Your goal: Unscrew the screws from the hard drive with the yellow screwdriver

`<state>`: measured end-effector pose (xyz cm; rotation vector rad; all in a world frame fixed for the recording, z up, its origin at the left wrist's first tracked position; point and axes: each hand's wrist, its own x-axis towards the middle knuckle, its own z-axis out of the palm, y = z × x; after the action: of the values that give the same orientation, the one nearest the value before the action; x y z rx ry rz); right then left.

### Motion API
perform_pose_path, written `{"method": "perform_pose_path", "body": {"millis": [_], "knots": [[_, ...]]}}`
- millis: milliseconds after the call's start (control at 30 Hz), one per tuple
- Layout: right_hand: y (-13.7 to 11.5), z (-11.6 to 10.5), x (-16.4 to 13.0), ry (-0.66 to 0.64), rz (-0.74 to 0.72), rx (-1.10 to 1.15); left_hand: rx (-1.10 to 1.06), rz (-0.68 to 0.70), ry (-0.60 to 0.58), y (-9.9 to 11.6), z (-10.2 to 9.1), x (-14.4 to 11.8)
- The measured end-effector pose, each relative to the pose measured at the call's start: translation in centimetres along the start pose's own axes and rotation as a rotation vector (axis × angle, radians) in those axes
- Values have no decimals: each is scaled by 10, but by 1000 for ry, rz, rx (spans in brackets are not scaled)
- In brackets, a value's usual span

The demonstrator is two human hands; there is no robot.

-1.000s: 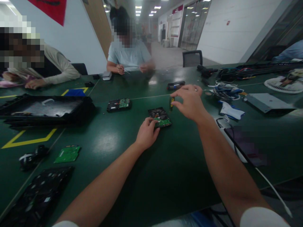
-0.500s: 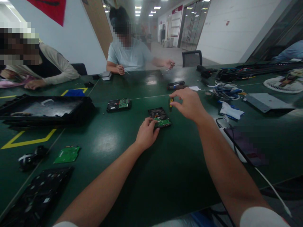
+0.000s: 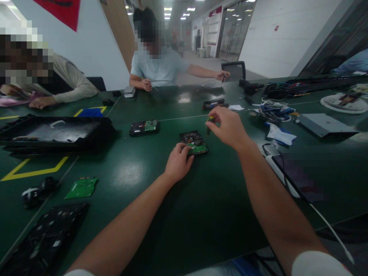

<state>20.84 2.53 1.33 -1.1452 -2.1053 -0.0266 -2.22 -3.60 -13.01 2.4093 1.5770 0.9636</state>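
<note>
A hard drive (image 3: 193,137) with a green circuit board along its near side lies on the green table. My left hand (image 3: 178,161) grips its near left edge, thumb in front and fingertips over the board. Just right of the drive, my right hand (image 3: 230,127) pinches a small yellow-and-black screwdriver (image 3: 208,131), held upright above the table. The screwdriver's tip is too small to make out. A second hard drive (image 3: 143,127), also showing a green board, rests farther back on the left.
On the left lie a black tray (image 3: 57,132), a loose green circuit board (image 3: 81,188) and a black panel (image 3: 46,237). To the right are a blue-and-white glove (image 3: 281,135), a metal cover (image 3: 327,124) and cables (image 3: 274,111). A co-worker (image 3: 163,65) sits opposite, another person at left.
My right hand has shifted slightly, and its fingers now cover more of the screwdriver. My left hand stays on the hard drive. The co-worker opposite has stretched an arm to the right.
</note>
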Motion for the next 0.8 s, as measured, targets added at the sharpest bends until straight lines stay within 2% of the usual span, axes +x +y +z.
{"method": "perform_pose_path", "body": {"millis": [267, 400, 800], "knots": [[-6, 3, 0, 47, 19, -16, -1, -5, -3, 1, -1, 0], [-7, 4, 0, 56, 80, -110, -12, 3, 0, 2, -2, 0], [-14, 4, -1, -45, 86, -72, -2, -8, 0, 2, -2, 0]]}}
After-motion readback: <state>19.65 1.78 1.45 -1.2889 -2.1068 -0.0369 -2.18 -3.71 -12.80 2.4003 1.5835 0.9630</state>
